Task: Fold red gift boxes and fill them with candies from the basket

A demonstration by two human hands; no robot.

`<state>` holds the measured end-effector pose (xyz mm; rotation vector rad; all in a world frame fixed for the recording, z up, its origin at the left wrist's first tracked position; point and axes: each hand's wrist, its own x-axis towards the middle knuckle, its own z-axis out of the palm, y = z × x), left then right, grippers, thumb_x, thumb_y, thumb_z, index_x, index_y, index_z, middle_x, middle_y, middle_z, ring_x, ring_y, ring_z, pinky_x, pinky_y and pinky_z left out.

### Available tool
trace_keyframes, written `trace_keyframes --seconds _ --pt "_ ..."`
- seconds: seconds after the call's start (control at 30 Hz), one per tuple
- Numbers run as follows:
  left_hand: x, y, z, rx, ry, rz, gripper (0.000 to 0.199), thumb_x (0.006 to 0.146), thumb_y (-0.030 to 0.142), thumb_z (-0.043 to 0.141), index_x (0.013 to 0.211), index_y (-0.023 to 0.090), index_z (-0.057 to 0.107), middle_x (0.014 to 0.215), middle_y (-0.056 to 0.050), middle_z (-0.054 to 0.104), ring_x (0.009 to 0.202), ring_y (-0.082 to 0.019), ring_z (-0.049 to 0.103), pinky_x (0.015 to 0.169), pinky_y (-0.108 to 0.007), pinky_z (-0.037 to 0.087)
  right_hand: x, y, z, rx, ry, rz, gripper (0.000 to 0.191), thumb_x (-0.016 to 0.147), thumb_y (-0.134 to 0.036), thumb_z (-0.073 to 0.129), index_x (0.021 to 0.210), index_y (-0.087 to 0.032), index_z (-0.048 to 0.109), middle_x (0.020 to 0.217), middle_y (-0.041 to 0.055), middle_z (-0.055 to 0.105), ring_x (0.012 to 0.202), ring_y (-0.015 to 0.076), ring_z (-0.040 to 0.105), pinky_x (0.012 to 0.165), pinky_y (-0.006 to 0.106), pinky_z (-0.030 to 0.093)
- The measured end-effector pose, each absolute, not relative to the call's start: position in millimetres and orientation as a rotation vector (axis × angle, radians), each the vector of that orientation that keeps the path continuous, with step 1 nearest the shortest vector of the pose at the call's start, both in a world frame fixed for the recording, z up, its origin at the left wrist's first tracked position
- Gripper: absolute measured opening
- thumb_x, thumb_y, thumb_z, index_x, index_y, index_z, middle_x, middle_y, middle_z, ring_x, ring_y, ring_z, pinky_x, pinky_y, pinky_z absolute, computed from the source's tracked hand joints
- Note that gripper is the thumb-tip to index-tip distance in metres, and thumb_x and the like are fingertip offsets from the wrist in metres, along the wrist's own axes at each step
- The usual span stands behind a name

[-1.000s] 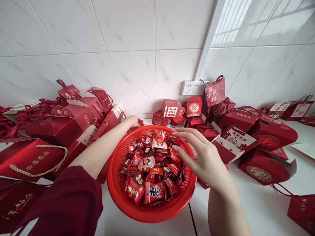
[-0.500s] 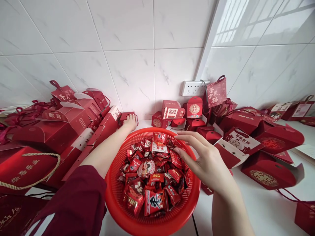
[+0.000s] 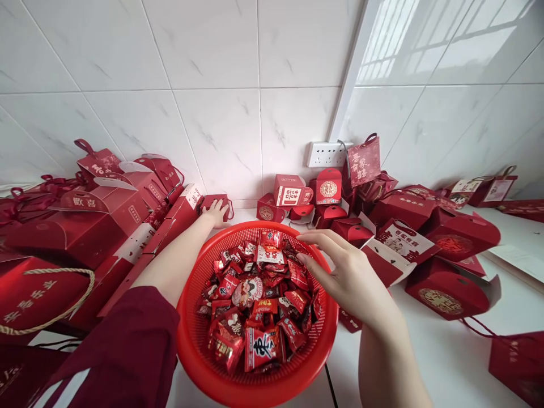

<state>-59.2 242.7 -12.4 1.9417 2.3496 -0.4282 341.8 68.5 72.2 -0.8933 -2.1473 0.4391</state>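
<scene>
My left hand is on a small dark red cardboard box.
A second ago the round red plastic basket hid most of that box; now more shows, so it looks easier to reach. It sits by the white tiled wall, its long side seeming to point left to right. My left fingers spread over it; I can't tell if they grip. My right hand is wide, over the basket's edge.
</scene>
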Motion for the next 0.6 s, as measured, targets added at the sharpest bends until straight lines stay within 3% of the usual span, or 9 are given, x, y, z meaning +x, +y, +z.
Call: trace_keyframes --seconds 0.13,0.3,0.37,0.43,0.5,0.6 --pt "-54.0 239.1 -4.3 1.94 2.327 -0.414 0.066 0.092 0.044 0.062 0.15 0.023 0.039 0.164 -0.012 0.02 0.149 -0.038 0.022 0.118 -0.066 0.019 345.0 64.1 76.0 -0.902 -2.153 0.442 0.023 0.1 -0.03 0.052 0.121 -0.026 0.06 0.12 0.0041 0.065 0.107 0.0193 0.064 0.091 0.034 0.053" --pt "-32.7 234.8 23.8 1.98 2.3 -0.334 0.078 0.086 0.047 0.066 0.154 0.021 0.036 0.168 -0.015 -0.005 0.153 -0.043 -0.002 0.118 -0.065 0.015 361.5 63.7 83.0 -0.933 -2.085 0.388 0.023 0.098 -0.033 0.056 0.119 -0.026 0.063 0.119 0.0037 0.067 0.106 0.0184 0.065 0.087 0.031 0.053" --pt "-17.0 231.2 40.7 2.048 2.265 -0.262 0.081 0.087 0.046 0.064 0.156 0.018 0.032 0.167 -0.017 -0.007 0.153 -0.04 -0.002 0.12 -0.06 0.014 376.1 63.4 86.0 -1.028 -1.992 0.336 0.023 0.096 -0.034 0.058 0.116 -0.024 0.065 0.112 0.0045 0.071 0.099 0.0186 0.068 0.081 0.03 0.054" --pt "4.6 221.5 60.2 2.108 2.209 -0.191 0.081 0.088 0.047 0.06 0.156 0.014 0.031 0.167 -0.019 0.0 0.154 -0.039 0.004 0.122 -0.054 0.017 395.2 59.7 89.1 -1.181 -1.865 0.32 0.025 0.096 -0.037 0.058 0.114 -0.023 0.068 0.09 0.003 0.073 0.076 0.016 0.068 0.066 0.027 0.052" --pt "30.6 199.3 81.6 2.176 2.11 -0.128 0.078 0.091 0.049 0.054 0.155 0.011 0.032 0.165 -0.019 0.018 0.152 -0.035 0.018 0.121 -0.046 0.023 416.5 51.7 91.3 -1.308 -1.717 0.322 0.028 0.096 -0.041 0.056 0.113 -0.023 0.069 0.064 -0.0021 0.066 0.051 0.0109 0.056 0.05 0.023 0.044" --pt "67.3 134.3 114.7 2.316 1.857 0.003 0.063 0.095 0.055 0.043 0.15 0.025 0.044 0.153 -0.006 0.047 0.138 -0.024 0.048 0.114 -0.036 0.039 446.6 35.3 91.4 -1.339 -1.508 0.264 0.031 0.095 -0.045 0.057 0.113 -0.023 0.071 0.054 -0.0049 0.055 0.041 0.0077 0.039 0.04 0.022 0.032"
